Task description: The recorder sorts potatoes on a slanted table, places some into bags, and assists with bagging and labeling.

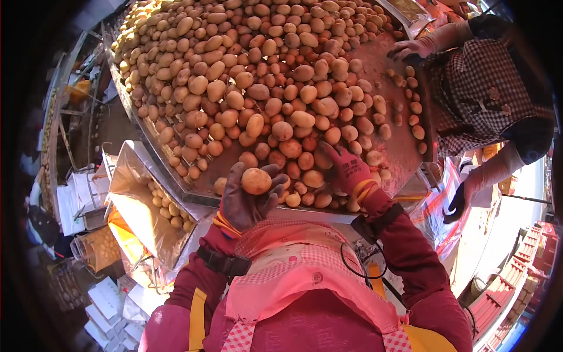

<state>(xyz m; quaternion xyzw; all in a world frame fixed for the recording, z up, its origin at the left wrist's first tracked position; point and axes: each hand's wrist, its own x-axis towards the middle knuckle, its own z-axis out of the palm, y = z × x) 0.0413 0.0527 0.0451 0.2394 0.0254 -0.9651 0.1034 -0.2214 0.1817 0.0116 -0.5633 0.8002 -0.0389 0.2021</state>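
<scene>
My left hand (248, 196), in a dark-palmed work glove, is turned palm up at the near edge of a sorting table. A round potato (256, 181) rests in its curled fingers. To the right, my right hand (349, 171) wears a red glove with printed writing on its back. Its fingers reach down among the potatoes (290, 148) heaped on the table, and whether they grip one is hidden. Potatoes of mixed sizes cover most of the brown table surface (374, 55), some lying against the near metal rim (202, 199).
At the right edge, a co-worker in a checked apron (484, 83) has one gloved hand (411, 49) on the table. A lined bag (136, 193) with potatoes inside stands at the left corner. White boxes (105, 303) are stacked lower left; red crates (492, 303) line the lower right.
</scene>
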